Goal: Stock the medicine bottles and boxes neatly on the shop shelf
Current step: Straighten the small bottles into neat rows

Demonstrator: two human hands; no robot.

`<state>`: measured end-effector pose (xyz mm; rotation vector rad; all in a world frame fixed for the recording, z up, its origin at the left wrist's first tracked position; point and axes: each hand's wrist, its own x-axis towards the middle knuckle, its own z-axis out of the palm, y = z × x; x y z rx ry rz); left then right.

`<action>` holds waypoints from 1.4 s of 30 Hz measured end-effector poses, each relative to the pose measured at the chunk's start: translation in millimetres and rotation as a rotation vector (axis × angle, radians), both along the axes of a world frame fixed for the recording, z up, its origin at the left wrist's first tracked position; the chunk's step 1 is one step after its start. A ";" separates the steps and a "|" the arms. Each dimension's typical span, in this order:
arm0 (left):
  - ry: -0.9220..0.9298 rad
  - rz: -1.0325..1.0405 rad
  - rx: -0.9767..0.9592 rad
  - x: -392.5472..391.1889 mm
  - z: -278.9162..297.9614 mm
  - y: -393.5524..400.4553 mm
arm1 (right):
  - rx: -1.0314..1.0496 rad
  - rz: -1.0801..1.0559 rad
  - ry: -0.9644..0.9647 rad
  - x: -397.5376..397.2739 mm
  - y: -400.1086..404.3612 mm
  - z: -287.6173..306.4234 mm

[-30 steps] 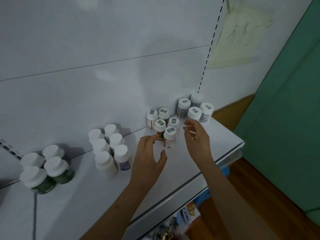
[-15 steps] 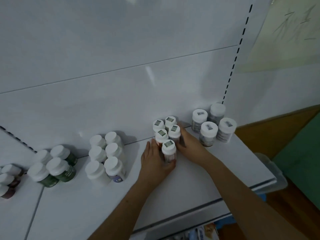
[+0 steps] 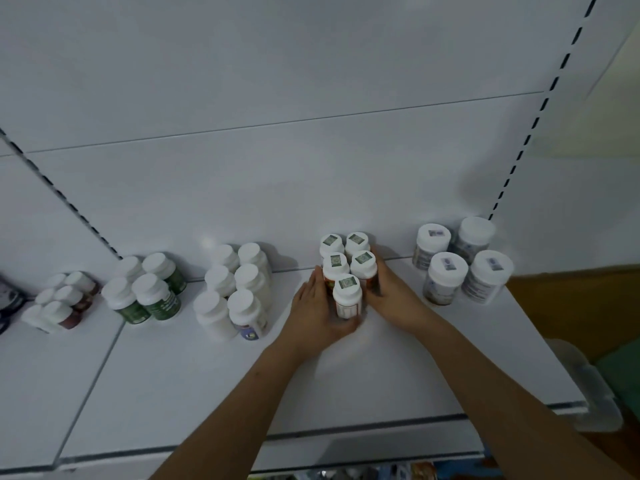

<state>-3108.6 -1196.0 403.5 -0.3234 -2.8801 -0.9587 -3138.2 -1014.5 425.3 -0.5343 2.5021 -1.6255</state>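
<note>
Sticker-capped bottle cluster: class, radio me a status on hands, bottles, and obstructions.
Left hand and right hand pressed flat against the cluster's sides. Five sticker-capped bottles upright, bunched by the back panel. Nothing obstructing; neighbouring groups stand apart.

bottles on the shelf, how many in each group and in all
Dark red-brown bottles, far left: 6
Green-label bottles: 4
All-white bottles: 6
Bottles between the hands: 5
Wide grey-label bottles, right: 4
Total: 25

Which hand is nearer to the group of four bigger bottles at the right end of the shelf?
Right. The right hand lies just left of the four bigger bottles; the left hand is farther left, beyond the small-bottle cluster.
</note>
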 end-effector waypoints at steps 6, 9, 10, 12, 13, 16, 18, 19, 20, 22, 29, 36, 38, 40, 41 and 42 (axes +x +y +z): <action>-0.054 -0.053 0.024 -1.9 -1.1 -20.3 | 0.006 0.008 -0.021 -1.3 -11.7 -6.4; -0.073 -0.048 0.054 -0.7 3.9 -25.1 | 0.020 -0.023 -0.031 2.0 -19.0 -8.1; -0.079 -0.036 0.060 -0.8 4.0 -25.5 | 0.028 -0.043 -0.027 3.5 -21.4 -8.3; -0.090 -0.021 0.063 -0.5 1.9 -26.1 | 0.031 -0.078 -0.001 5.7 -24.4 -10.8; -0.092 -0.018 0.064 -0.5 0.8 -26.7 | 0.026 -0.091 0.017 6.5 -25.1 -11.2; -0.124 -0.022 0.071 -0.8 5.3 -28.3 | 0.025 -0.113 0.026 9.2 -25.1 -6.9; -0.134 -0.027 0.089 0.9 6.0 -31.6 | 0.041 -0.121 0.015 11.3 -23.6 -2.8; -0.142 -0.020 0.093 3.6 5.2 -34.0 | 0.050 -0.127 0.007 13.0 -21.8 -3.8; -0.161 0.000 0.088 9.5 4.6 -36.8 | 0.085 -0.138 0.008 17.2 -19.2 -4.4; -0.191 0.063 0.094 30.3 3.0 -41.0 | 0.172 -0.173 0.008 33.3 -9.6 -5.4; 0.095 0.191 0.248 84.0 10.9 -25.0 | -0.014 -0.432 0.097 92.6 50.3 -6.8; 0.110 0.037 0.257 85.8 25.3 35.2 | 0.021 -0.669 0.348 97.1 98.9 2.2; 0.140 -0.072 0.253 78.7 29.4 60.8 | 0.017 -0.781 0.380 93.8 112.2 3.8; 0.173 -0.126 0.230 64.6 30.2 87.0 | 0.035 -0.884 0.359 86.9 125.5 3.7; 0.175 -0.129 0.209 55.8 29.7 100.1 | 0.062 -0.902 0.311 81.3 131.7 2.6; 0.158 -0.122 0.186 45.7 27.9 112.7 | 0.103 -0.887 0.250 74.8 137.3 0.7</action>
